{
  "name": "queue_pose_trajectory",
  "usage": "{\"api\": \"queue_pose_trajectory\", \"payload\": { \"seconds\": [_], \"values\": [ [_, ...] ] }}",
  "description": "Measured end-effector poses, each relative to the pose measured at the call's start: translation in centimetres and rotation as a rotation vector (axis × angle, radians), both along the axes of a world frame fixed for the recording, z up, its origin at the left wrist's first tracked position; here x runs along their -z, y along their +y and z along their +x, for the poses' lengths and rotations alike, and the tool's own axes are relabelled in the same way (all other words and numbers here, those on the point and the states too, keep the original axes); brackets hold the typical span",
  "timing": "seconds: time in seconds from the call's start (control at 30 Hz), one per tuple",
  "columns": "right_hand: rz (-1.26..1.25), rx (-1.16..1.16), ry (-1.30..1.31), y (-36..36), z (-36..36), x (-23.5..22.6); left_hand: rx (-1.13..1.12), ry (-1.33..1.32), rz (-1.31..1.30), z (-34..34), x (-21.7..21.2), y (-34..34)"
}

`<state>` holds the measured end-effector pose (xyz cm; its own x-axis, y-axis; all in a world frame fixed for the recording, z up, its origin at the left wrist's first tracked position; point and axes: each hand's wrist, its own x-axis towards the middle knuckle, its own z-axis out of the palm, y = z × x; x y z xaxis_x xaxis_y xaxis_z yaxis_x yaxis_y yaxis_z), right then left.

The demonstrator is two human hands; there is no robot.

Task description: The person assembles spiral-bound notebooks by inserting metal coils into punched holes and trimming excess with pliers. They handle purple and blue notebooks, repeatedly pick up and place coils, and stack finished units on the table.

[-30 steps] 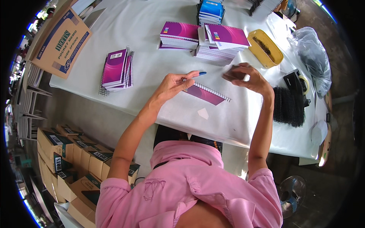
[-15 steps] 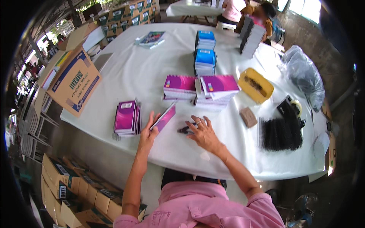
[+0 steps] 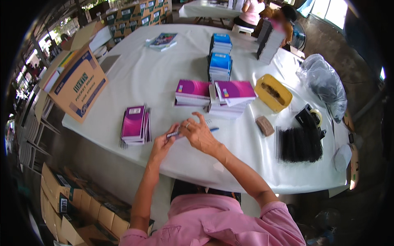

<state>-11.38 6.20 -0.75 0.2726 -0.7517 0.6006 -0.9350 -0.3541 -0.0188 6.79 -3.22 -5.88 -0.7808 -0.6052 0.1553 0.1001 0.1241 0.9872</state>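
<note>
Both hands meet near the front edge of the white-clothed bench (image 3: 164,78). The left hand (image 3: 164,141) closes its grip on the near end of a slim dark pen with a blue end (image 3: 193,132), pinching it between thumb and fingertips. The right hand (image 3: 200,132), a ring on one finger, lies over the pen's middle with fingers curled loosely; whether it actually grips the pen cannot be told. The pen lies low over the cloth, its long axis running left to right, the blue end pointing to the person's right and showing beyond the right hand.

Just left of the hands sits a small stack of purple spiral-bound notebooks (image 3: 134,124). Beyond the hands stand two taller piles of purple-covered spiral notebooks (image 3: 213,93), and farther back two stacks of blue notebooks (image 3: 220,61).

To the right, a yellow oblong plastic tray (image 3: 273,93) holds a dark, bristly object. A small brown block (image 3: 265,125) lies near it, with a heap of black spiral binding coils (image 3: 298,144) farther right. An open brown cardboard carton (image 3: 76,84) stands at the bench's left edge, its contents partly hidden.

Half a second ago the left hand held a purple notebook tilted up by the hands; now no notebook is in hand and the grip has only the pen.
</note>
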Motion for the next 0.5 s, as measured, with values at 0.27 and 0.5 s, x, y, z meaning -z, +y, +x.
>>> {"api": "queue_pose_trajectory", "payload": {
  "seconds": [0.27,0.5],
  "values": [
    [0.215,0.264,-0.433,4.6,-0.1,0.5,-0.094,0.070,0.034,-1.6,-2.7,1.9],
    [0.148,0.352,0.030,7.4,-2.2,4.2,-0.137,0.046,-0.062,-2.3,-1.0,2.0]
  ]
}}
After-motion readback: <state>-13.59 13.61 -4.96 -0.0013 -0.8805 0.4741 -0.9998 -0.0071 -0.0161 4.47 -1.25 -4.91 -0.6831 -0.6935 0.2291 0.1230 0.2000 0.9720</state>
